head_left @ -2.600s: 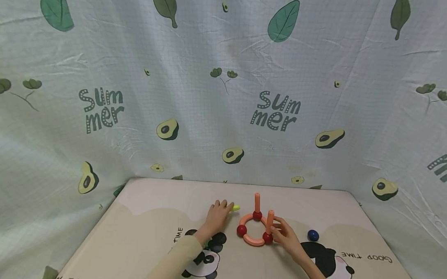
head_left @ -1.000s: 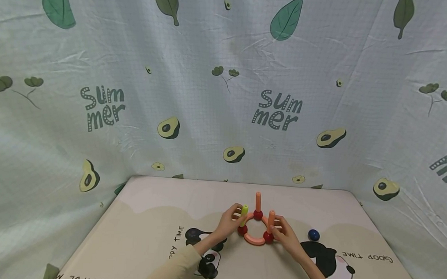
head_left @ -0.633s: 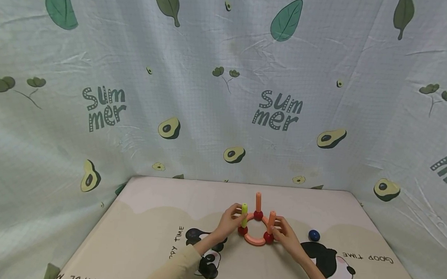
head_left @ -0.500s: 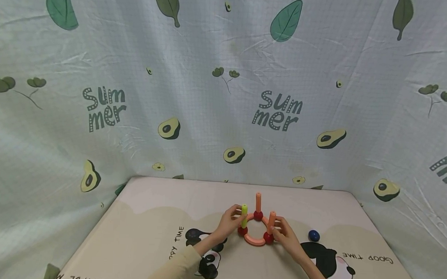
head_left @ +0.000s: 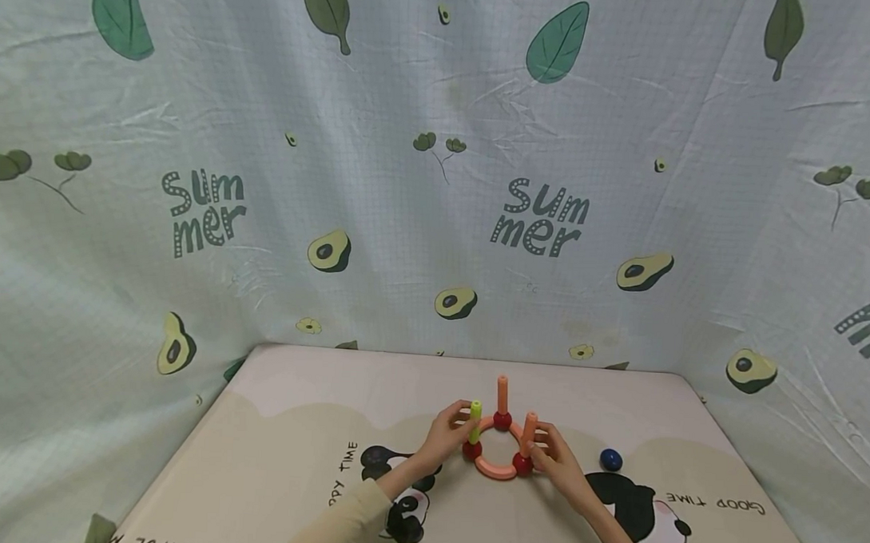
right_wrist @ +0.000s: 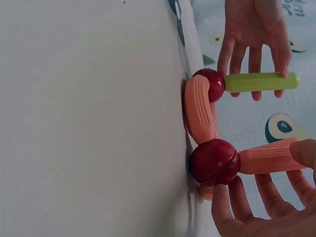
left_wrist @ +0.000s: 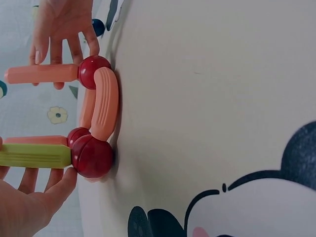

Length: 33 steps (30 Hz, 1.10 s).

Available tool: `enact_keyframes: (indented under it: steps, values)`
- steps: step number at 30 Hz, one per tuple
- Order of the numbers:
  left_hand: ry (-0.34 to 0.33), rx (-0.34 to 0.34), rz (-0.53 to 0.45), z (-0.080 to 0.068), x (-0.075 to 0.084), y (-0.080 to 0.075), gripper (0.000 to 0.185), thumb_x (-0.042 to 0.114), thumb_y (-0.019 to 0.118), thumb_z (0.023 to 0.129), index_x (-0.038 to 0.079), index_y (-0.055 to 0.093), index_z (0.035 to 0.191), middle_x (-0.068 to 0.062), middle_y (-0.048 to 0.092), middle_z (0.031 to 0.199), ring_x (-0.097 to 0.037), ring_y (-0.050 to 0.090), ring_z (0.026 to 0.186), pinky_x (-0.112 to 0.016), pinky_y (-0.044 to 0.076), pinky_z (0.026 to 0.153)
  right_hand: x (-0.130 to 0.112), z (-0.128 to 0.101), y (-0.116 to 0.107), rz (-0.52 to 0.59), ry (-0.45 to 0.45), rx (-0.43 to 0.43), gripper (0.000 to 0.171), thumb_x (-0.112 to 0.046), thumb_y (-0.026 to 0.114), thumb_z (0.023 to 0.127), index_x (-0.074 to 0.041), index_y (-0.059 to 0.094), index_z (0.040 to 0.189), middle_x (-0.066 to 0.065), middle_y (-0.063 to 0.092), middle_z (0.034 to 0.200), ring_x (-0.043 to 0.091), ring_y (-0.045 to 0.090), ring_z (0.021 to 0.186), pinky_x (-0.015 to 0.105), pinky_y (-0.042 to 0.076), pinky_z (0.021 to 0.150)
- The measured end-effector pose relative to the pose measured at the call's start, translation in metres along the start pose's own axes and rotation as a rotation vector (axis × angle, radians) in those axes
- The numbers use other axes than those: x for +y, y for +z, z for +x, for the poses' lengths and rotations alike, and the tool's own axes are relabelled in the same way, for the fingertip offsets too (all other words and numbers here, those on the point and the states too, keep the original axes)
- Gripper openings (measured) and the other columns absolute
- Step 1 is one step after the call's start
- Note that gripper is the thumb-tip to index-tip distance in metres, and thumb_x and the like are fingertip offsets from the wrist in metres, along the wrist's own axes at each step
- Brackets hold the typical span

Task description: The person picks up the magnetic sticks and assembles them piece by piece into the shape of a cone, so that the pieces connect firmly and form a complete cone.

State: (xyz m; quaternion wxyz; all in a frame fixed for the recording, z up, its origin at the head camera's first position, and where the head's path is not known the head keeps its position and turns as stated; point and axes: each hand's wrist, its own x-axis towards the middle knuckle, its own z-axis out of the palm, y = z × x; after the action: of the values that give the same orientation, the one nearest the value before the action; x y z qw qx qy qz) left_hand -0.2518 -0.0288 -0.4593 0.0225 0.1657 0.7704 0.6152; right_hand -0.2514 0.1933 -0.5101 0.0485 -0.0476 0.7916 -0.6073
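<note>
Left grip (head_left: 445,432): one green stick (head_left: 475,421)

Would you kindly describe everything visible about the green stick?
The green stick is a short, ribbed, yellow-green rod that looks like plastic. It stands upright on a red ball at the left of the orange ring on the mat. The left hand holds it with fingers behind and thumb at its top.
</note>
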Motion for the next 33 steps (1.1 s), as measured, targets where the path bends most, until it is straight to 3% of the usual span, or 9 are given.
enact_keyframes:
  steps: [11, 15, 23, 33]
  values:
    - [0.004, 0.001, 0.016, 0.011, -0.031, 0.004, 0.029, 0.021, 0.05, 0.091, 0.005, 0.054, 0.115, -0.019, 0.057, 0.112, -0.031, 0.057, 0.099, -0.038, 0.05, 0.075, -0.003, -0.005, -0.005, -0.04, -0.019, 0.01, 0.041, -0.02, 0.052, 0.089, -0.007, 0.039, 0.126, 0.021, 0.05, 0.119, 0.027, 0.055, 0.101, 0.035, 0.051, 0.073]
    - [0.012, -0.008, 0.025, 0.01, -0.029, 0.003, 0.028, 0.02, 0.049, 0.091, 0.004, 0.054, 0.114, -0.019, 0.057, 0.112, -0.032, 0.056, 0.099, -0.039, 0.05, 0.076, -0.004, -0.007, -0.01, -0.094, -0.035, 0.032, 0.038, -0.017, 0.052, 0.089, -0.005, 0.043, 0.124, 0.02, 0.053, 0.117, 0.026, 0.055, 0.099, 0.035, 0.05, 0.071]
    - [0.054, -0.011, 0.034, 0.0, -0.003, -0.001, 0.025, 0.008, 0.047, 0.091, -0.005, 0.052, 0.111, -0.026, 0.055, 0.11, -0.04, 0.054, 0.1, -0.048, 0.047, 0.081, -0.001, -0.01, -0.022, -0.232, -0.092, 0.054, 0.029, -0.006, 0.052, 0.088, -0.004, 0.051, 0.117, 0.016, 0.059, 0.111, 0.023, 0.056, 0.097, 0.025, 0.047, 0.073]
    - [0.039, -0.005, 0.06, 0.012, -0.032, 0.006, 0.025, 0.016, 0.049, 0.091, 0.003, 0.055, 0.112, -0.02, 0.057, 0.11, -0.034, 0.057, 0.098, -0.04, 0.05, 0.076, 0.003, -0.016, -0.036, -0.384, -0.121, 0.122, 0.026, -0.007, 0.053, 0.087, -0.003, 0.056, 0.112, 0.014, 0.059, 0.113, 0.027, 0.059, 0.095, 0.03, 0.049, 0.073]
